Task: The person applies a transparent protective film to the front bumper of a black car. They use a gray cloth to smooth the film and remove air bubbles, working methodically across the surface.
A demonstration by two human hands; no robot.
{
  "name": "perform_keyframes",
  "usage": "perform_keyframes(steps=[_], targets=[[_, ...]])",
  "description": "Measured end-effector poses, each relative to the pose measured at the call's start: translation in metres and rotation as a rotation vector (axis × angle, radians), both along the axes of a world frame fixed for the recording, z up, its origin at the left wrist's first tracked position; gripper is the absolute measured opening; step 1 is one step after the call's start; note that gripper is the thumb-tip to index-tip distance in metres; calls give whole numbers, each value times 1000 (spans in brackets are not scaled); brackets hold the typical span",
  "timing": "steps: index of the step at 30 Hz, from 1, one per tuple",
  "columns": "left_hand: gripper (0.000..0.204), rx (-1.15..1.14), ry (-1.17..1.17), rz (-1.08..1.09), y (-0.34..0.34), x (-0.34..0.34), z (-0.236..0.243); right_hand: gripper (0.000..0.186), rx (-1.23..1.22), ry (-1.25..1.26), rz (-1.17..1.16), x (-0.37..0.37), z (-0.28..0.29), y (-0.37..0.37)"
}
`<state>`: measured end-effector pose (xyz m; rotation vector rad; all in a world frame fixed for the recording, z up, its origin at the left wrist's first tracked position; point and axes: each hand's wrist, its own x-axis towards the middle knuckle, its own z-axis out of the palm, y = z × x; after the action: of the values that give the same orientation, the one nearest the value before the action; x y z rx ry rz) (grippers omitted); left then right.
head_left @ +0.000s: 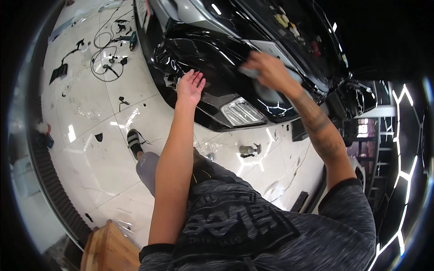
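Left hand (191, 88): fingers loosely spread, empty
Right hand (269, 73): fingers gripping a blurred grey pad (249, 72)
Risk: grit under the pad might scratch the glossy black panel (199, 49)

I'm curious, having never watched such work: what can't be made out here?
Pale thing at the right hand: head view, blurred.
Car: head view, cut off by top edge.
Wooden piece: head view, cut off by lower edge.
Dark scrap: head view, too small.

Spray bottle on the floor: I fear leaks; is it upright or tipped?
Tipped: the spray bottle lies along the tiled floor, trigger head rightward.
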<state>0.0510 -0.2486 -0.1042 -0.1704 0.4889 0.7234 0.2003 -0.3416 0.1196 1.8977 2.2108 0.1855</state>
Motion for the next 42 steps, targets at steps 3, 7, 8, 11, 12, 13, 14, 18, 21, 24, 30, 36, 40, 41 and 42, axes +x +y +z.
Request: perform_keyframes(steps=[3,7,8,11,12,13,14,18,21,24,30,36,40,41,42], targets=[[27,19,27,-38,0,2,-6,39,144,36,80,-22,-42,74],[23,102,45,-130,9,-16,-18,38,282,34,-24,-18,-74,42],[23,155,72,-138,11,-25,-19,38,371,71,-15,-2,-75,3],[26,256,179,-250,7,-39,-5,43,292,14,-362,54,-50,-120],[27,285,195,-316,5,-42,-3,44,199,54,-514,58,-31,-154],[29,319,204,-391,4,-43,4,44,20,48,-773,78,-30,-193],[29,419,294,-475,4,-45,14,40,142,17,-689,78,-27,-232],[27,802,575,-671,13,-53,52,46,428,270,-1042,30,-37,-256],[23,1088,566,-805,35,-31,80,51,725,199,-945,-28,-64,-179],[21,1347,463,-908,68,1,115,44,803,352,-1005,-73,-48,-54],[21,1813,383,-1054,152,38,167,24,880,113,-1244,-53,-93,14],[13,2183,-133,-1200,107,56,210,29,1089,418,-1732,-56,-53,-137],[20,2453,-594,-828,38,93,220,36,961,838,-1473,-134,-32,-74],[20,2523,-564,-821,28,112,233,41,929,899,-1484,-144,-43,-67],[21,2598,-540,-813,18,138,250,46,904,962,-1495,-152,-56,-65]])
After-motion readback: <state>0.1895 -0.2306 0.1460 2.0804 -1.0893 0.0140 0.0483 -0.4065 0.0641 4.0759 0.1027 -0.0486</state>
